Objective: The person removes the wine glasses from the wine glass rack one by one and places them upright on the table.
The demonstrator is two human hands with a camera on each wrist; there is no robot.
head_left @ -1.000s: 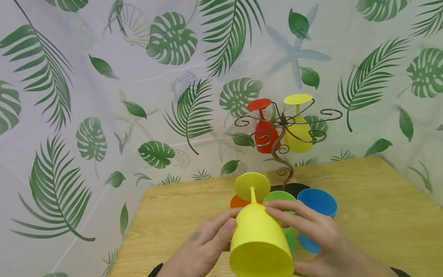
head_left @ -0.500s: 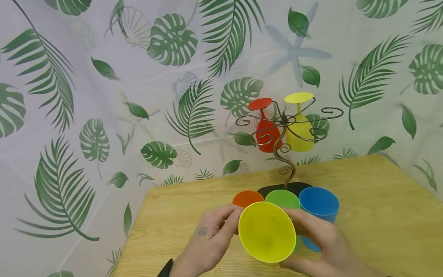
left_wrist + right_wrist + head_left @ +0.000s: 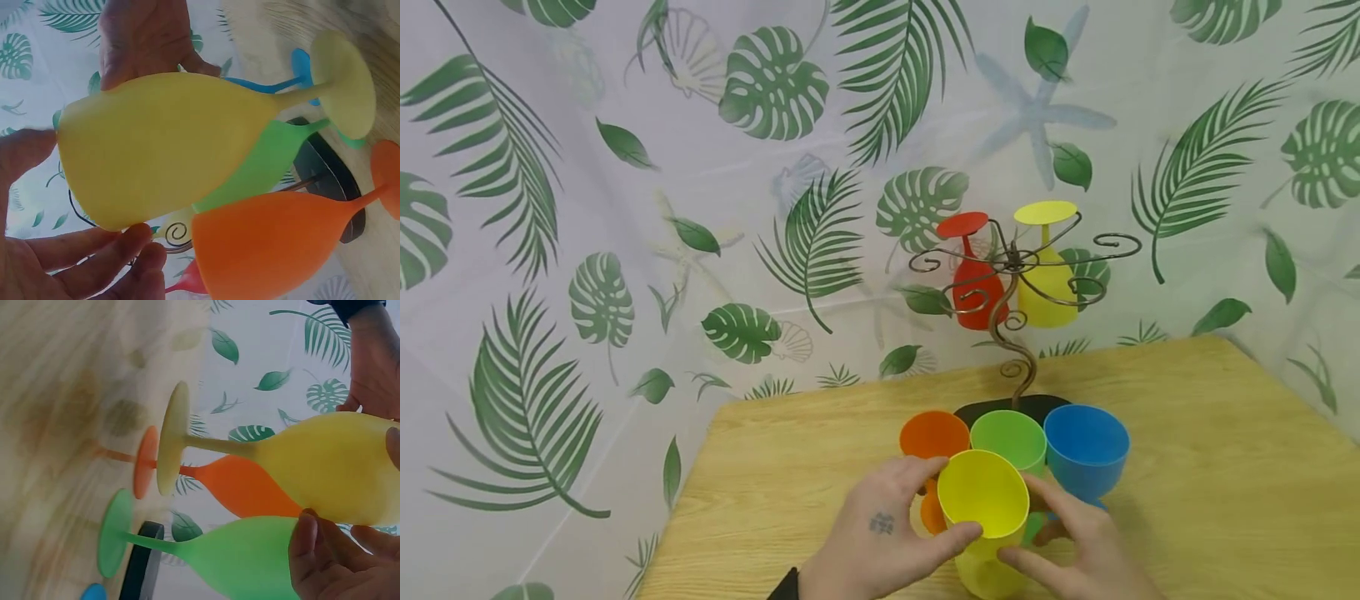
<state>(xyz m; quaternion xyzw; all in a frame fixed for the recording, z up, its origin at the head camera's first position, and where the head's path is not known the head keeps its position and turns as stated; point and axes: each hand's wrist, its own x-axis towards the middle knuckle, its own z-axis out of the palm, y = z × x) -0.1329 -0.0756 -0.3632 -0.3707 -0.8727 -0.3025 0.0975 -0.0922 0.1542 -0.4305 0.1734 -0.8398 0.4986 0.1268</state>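
Observation:
A yellow goblet (image 3: 983, 492) is upright, its open rim facing up. My left hand (image 3: 880, 533) holds the left side of its bowl, with the thumb near the rim at the front. From the other side my right hand (image 3: 1078, 542) grips the bowl with thumb and fingers. In the right wrist view the goblet's foot (image 3: 174, 437) is close to the wooden table. Just behind it stand an orange goblet (image 3: 934, 435), a green goblet (image 3: 1009, 437) and a blue goblet (image 3: 1086, 446), side by side and upright. The hands partly hide their lower parts.
A curled metal goblet rack (image 3: 1017, 362) with a black base (image 3: 973, 410) rises behind the row. A red goblet (image 3: 977, 292) and another yellow goblet (image 3: 1047, 292) hang upside down from its arms. Leaf-printed cloth (image 3: 820, 267) backs the wooden table (image 3: 790, 467).
Both hands have turned the yellow goblet from upside down, through a tilt with its mouth toward me, to upright, and lowered it in front of the row.

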